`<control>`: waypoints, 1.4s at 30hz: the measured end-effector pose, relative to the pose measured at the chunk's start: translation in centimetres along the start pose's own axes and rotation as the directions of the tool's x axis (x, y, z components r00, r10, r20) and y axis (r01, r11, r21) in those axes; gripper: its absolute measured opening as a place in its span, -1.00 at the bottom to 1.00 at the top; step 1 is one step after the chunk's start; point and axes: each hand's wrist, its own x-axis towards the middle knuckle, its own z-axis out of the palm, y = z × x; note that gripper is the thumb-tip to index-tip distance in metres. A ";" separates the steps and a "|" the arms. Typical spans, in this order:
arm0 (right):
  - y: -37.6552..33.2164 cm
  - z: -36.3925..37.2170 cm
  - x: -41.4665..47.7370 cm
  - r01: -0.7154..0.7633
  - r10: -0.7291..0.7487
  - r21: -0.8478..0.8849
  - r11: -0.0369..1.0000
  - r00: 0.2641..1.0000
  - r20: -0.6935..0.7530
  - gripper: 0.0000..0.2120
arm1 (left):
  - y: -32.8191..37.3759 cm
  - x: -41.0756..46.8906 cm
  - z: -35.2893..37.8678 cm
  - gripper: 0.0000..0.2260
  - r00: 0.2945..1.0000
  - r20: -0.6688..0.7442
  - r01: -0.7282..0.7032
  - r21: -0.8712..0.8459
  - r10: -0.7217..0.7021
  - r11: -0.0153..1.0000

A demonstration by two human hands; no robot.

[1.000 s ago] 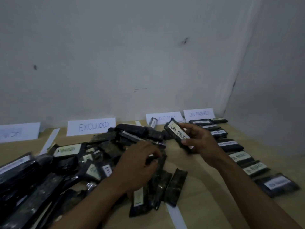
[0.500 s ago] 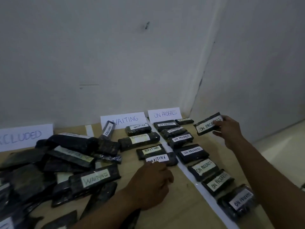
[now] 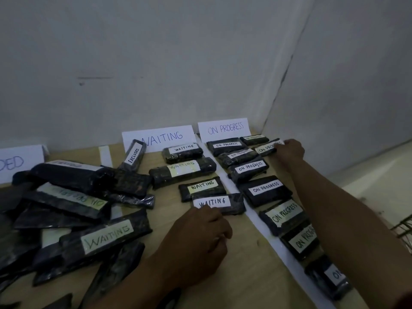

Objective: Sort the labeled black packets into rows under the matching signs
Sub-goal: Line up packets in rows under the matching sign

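My right hand [image 3: 288, 150] grips an ON PROGRESS packet [image 3: 265, 148] low on the table at the far right, beside the top of the row under the ON PROGRESS sign [image 3: 225, 129]. Several ON PROGRESS packets [image 3: 265, 189] run down that row toward me. Under the WAITING sign [image 3: 162, 137] lie several WAITING packets [image 3: 182, 152]. My left hand [image 3: 198, 239] rests curled on the table, fingers touching the near edge of the nearest WAITING packet [image 3: 214, 202]. A heap of unsorted packets [image 3: 73, 197] fills the left.
An EXCLUDED packet [image 3: 134, 156] leans against the WAITING sign. The EXCLUDED sign [image 3: 17, 162] stands at the far left against the wall. White tape strips [image 3: 267, 237] divide the rows. The table's right edge [image 3: 334, 190] drops to a pale floor.
The view has swung right, away from the heap. My right hand has carried the ON PROGRESS packet from mid-air down to the table beside the row's top. My left hand stays by the WAITING packet.
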 end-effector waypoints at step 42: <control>-10.3 -0.6 -30.9 0.643 -0.739 0.371 0.670 0.533 0.411 -0.89 | 2.1 -9.5 -11.8 -0.82 0.966 -0.222 0.179 0.191 -0.135 0.965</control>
